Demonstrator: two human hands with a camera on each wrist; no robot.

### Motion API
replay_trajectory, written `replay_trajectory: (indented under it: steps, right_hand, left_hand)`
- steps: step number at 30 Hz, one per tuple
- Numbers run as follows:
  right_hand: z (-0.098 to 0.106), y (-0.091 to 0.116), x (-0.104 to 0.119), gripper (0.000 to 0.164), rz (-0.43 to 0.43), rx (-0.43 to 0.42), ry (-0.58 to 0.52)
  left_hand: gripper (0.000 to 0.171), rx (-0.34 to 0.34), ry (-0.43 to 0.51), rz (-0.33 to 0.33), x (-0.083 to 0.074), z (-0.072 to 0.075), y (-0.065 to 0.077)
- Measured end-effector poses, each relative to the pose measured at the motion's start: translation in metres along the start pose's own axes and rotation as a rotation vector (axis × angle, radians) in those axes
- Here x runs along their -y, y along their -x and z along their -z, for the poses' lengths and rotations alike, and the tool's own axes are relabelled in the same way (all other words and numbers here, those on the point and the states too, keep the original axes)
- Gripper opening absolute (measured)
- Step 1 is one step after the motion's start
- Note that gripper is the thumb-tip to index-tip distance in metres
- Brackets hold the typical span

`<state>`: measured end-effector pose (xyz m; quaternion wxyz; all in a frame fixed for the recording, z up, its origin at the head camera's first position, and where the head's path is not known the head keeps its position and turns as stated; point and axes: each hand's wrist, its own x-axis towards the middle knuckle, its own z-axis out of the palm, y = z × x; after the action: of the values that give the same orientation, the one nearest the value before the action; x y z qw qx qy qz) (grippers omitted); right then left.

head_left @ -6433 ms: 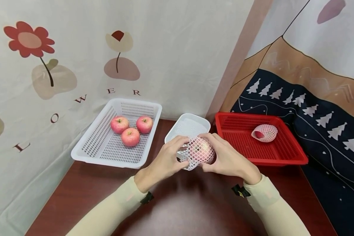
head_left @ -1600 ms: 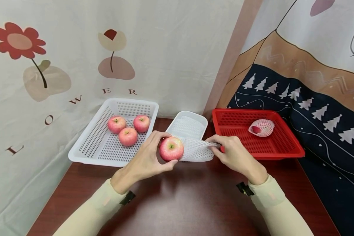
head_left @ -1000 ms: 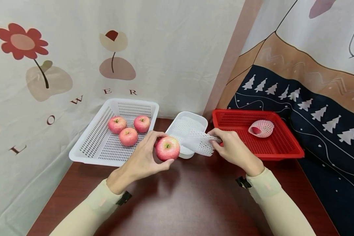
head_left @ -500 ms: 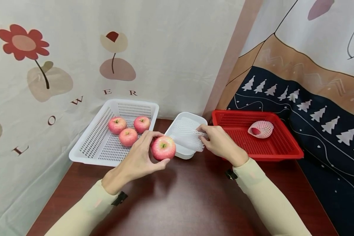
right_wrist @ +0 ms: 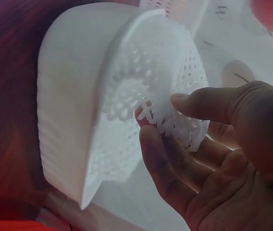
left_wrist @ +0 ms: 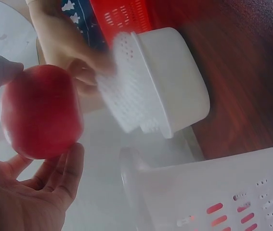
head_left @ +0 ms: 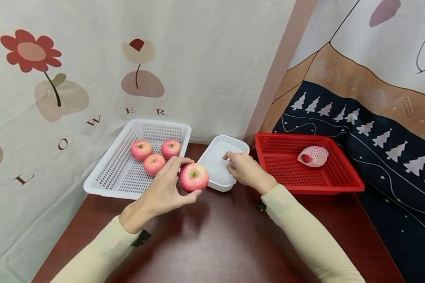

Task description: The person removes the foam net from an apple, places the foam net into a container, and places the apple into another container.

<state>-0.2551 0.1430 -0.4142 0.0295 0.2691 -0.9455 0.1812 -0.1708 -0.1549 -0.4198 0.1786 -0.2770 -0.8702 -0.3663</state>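
Note:
My left hand grips a bare red apple between thumb and fingers, beside the white basket's front right corner. In the left wrist view the apple is held clear of the containers. Over the small white tray is my right hand, fingers bent and pointing down into it. The right wrist view has white foam netting between thumb and fingers; more mesh lies in the tray, so where the held sleeve ends is hard to tell.
At left stands a white perforated basket with three apples. A red basket at right holds an apple in a foam net sleeve. Behind them hangs a printed curtain; the brown table spreads in front.
Earlier the apple sat inside the foam net between both hands. The net came off to the right; my right hand has carried it left over the small tray, while the apple has shifted left.

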Motion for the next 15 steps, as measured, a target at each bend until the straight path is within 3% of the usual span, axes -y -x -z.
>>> replay_trajectory:
  steps: [15]
  right_hand:
    - [-0.022,-0.010,0.002,0.048,-0.090,0.074,0.188]
  left_hand:
    - [0.078,-0.002,-0.009,-0.003,0.004,0.005,-0.001]
